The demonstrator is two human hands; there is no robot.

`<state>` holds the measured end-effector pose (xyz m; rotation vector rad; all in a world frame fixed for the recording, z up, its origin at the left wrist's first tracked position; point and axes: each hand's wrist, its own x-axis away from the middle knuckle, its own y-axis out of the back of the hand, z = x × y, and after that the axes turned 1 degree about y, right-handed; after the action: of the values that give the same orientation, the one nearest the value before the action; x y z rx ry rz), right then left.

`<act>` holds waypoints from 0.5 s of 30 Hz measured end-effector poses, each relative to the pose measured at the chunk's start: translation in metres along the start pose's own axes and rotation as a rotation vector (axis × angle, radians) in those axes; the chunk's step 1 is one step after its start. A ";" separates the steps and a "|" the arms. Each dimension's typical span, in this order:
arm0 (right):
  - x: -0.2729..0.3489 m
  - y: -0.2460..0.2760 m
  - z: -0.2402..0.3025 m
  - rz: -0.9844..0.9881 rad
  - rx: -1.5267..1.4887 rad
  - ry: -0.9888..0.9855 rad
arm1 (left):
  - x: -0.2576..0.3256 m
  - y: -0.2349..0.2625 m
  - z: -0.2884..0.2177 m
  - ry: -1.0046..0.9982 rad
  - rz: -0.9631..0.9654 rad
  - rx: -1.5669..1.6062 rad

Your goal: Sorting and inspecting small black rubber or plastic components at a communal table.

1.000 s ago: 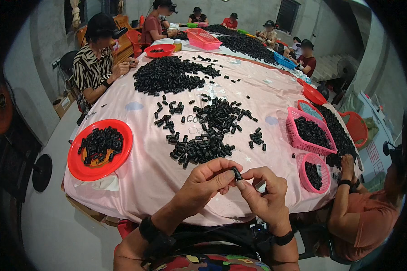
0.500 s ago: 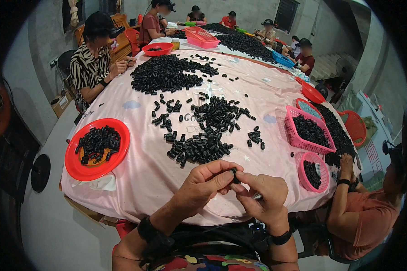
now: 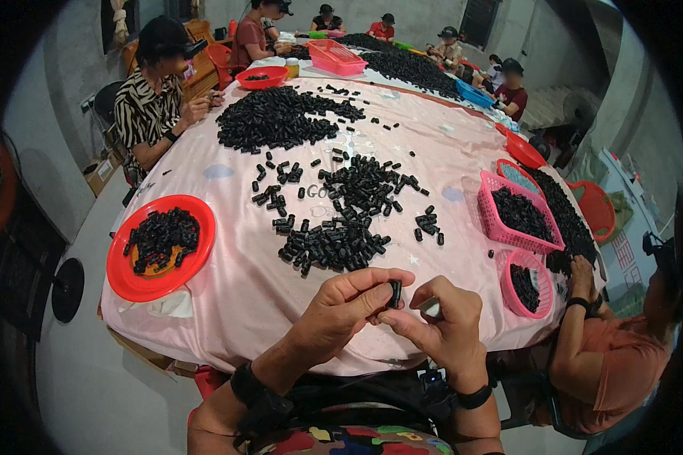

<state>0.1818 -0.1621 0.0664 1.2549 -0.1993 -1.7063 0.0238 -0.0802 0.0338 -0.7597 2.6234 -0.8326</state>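
Observation:
Over the near edge of the table, my left hand (image 3: 347,302) pinches a small black cylindrical plastic piece (image 3: 396,293) upright between thumb and fingers. My right hand (image 3: 449,322) is curled close on its right, the thumb tip reaching toward the lower end of the piece. A pale, shiny thing (image 3: 430,307) shows inside the bent right fingers; its kind is hard to make out. Just beyond my hands lies a loose heap of similar black pieces (image 3: 334,246), joined to another heap (image 3: 364,186) behind it.
On the left stands a red plate (image 3: 205,250) of black pieces. A pink basket (image 3: 520,244) and a round pink basket (image 3: 511,292) stand right, both holding black parts. A bigger black pile (image 3: 273,121) lies farther back. Co-workers sit left (image 3: 148,114) and right (image 3: 622,349), others farther off.
My right hand has drawn slightly apart from the black piece, its index finger now bent back. More of the piece shows in my left hand, standing upright.

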 end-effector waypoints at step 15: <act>-0.002 -0.001 -0.006 0.145 0.038 -0.059 | -0.001 -0.008 -0.001 -0.019 -0.022 -0.051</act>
<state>0.1858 -0.1582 0.0643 1.1897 -0.3513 -1.6221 0.0273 -0.0849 0.0400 -0.8067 2.6327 -0.7631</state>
